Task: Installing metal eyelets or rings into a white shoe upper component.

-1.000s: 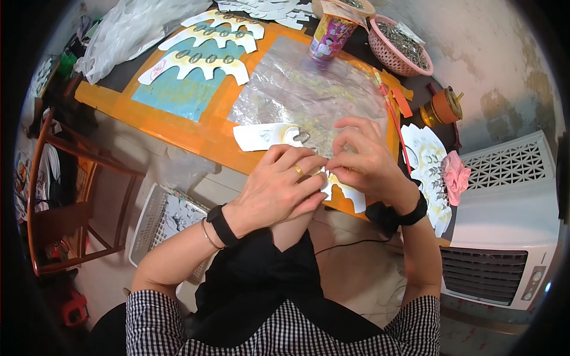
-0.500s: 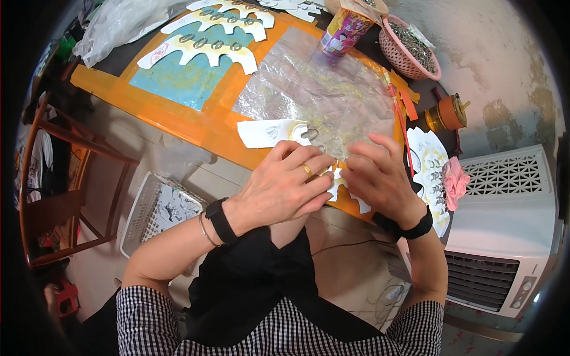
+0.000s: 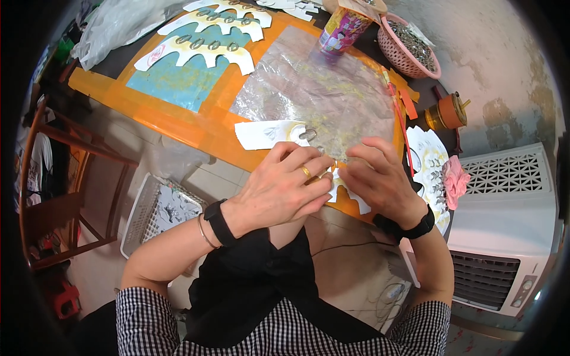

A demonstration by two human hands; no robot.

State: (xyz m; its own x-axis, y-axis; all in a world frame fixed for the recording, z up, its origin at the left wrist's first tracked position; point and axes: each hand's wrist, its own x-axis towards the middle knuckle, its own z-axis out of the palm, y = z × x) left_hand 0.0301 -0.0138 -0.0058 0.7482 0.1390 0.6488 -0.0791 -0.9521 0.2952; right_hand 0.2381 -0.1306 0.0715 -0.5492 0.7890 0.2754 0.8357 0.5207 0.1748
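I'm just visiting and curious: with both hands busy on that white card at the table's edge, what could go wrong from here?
1. The white scalloped card lies at the orange table's near edge; a nudge from the left hand or right hand might slide it off.
2. The metal ring on it could snag a finger.
3. The clear plastic sheet may shift under the hands.
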